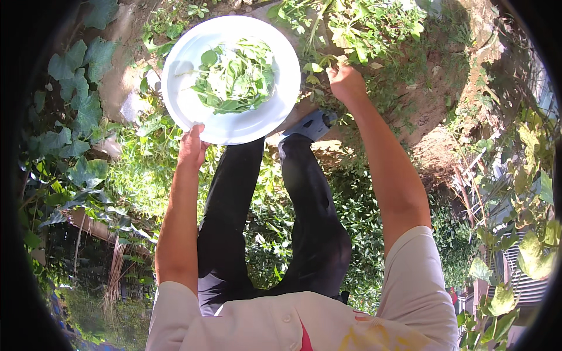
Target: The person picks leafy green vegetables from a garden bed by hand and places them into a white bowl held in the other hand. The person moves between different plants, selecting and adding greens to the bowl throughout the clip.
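Note:
My left hand (193,145) grips the near left rim of a round white basin (180,103), thumb over the edge. A loose heap of picked green leaves (237,79) lies inside it, some in bright sun. Further right, my right hand (347,83) is closed at the edge of a low leafy plant (364,26), its fingertips at a yellowish-green sprig (340,61). How firmly the fingers hold the sprig is hard to see.
Large-leaved vines (83,101) climb at the left. A blue-grey shoe (311,125) stands on the soil just beyond the basin's right side. Pale stones (134,105) lie left of the basin. Dry stalks and yellowing leaves (538,254) are at the right.

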Action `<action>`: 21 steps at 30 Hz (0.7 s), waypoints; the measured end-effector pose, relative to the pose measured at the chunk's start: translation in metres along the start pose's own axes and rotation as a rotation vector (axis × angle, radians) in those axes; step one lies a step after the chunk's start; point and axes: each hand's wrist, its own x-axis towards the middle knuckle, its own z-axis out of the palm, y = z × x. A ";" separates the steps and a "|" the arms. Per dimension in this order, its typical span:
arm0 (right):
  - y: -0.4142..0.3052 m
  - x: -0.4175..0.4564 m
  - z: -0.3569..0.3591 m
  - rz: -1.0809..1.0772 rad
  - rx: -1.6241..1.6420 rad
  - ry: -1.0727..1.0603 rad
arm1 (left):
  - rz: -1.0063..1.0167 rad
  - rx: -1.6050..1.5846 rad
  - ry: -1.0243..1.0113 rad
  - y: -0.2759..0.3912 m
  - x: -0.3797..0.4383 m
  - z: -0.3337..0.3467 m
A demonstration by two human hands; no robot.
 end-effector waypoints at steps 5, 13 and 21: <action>-0.040 -0.005 -0.076 -0.500 0.148 0.440 | 0.042 -0.015 -0.017 -0.005 -0.002 0.006; 0.033 0.060 -0.101 -0.367 -0.015 0.704 | 0.070 -0.114 -0.075 -0.007 -0.008 0.003; 0.040 0.064 -0.104 -0.296 -0.248 0.568 | 0.075 -0.061 -0.081 -0.008 -0.006 0.000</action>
